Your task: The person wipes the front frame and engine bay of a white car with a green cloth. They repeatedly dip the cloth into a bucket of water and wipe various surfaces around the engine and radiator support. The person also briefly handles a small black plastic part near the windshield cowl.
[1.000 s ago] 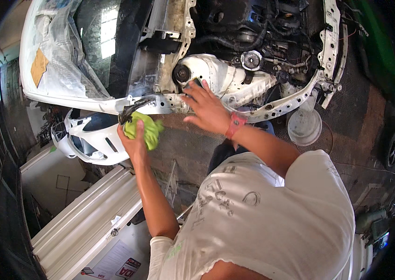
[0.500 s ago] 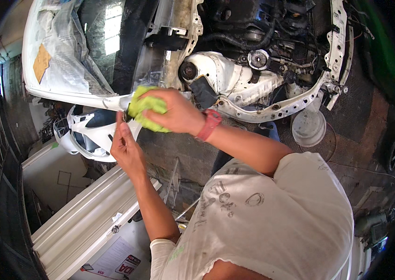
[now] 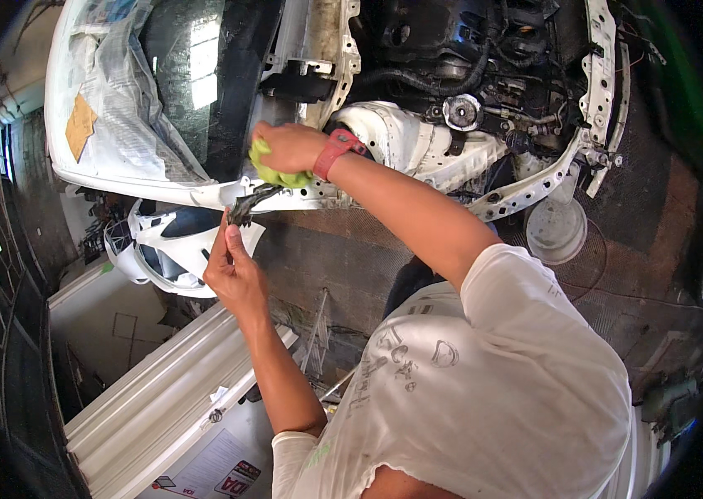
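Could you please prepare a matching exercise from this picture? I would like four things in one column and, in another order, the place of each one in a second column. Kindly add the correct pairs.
Things:
1. green cloth
2. red wristband
3. round pale container
4. left hand

Places:
A. on the floor, towards the right of the picture
B. with its fingertips at the dark, ragged piece
C. in the right hand
D. around the right wrist

Right pairs: 1-C, 2-D, 3-A, 4-B
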### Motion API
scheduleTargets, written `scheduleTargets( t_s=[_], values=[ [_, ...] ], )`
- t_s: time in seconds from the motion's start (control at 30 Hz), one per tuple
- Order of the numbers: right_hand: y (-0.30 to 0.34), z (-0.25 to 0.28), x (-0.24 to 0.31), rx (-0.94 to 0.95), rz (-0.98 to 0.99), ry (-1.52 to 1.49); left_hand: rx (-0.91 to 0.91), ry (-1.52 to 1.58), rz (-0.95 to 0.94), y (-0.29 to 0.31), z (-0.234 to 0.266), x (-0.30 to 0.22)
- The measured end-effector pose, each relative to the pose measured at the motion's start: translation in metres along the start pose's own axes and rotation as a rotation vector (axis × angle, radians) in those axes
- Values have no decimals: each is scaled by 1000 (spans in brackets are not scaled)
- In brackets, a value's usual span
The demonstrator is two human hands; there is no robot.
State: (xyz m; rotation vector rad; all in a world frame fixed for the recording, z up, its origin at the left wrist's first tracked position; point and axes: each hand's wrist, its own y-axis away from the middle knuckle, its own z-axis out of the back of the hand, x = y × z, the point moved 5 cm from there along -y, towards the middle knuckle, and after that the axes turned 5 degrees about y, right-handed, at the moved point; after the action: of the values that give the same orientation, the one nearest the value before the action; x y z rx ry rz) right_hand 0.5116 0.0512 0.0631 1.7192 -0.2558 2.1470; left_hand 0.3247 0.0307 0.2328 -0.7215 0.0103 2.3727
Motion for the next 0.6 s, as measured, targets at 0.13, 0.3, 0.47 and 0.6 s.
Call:
scheduleTargets(
  t_s=[0.13, 0.3, 0.47, 0.6],
  values=[
    [15, -15, 30, 96, 197, -371, -11, 25, -42, -1, -2, 2],
    [2, -50, 34, 171, 87, -108, -28, 27, -112, -2, -1, 2],
    [-18, -45, -12, 326, -12, 372, -39, -20, -38, -5, 0, -2],
    [1, -27, -40, -69, -20, 77, -27, -47, -11, -4, 0, -4]
  ],
)
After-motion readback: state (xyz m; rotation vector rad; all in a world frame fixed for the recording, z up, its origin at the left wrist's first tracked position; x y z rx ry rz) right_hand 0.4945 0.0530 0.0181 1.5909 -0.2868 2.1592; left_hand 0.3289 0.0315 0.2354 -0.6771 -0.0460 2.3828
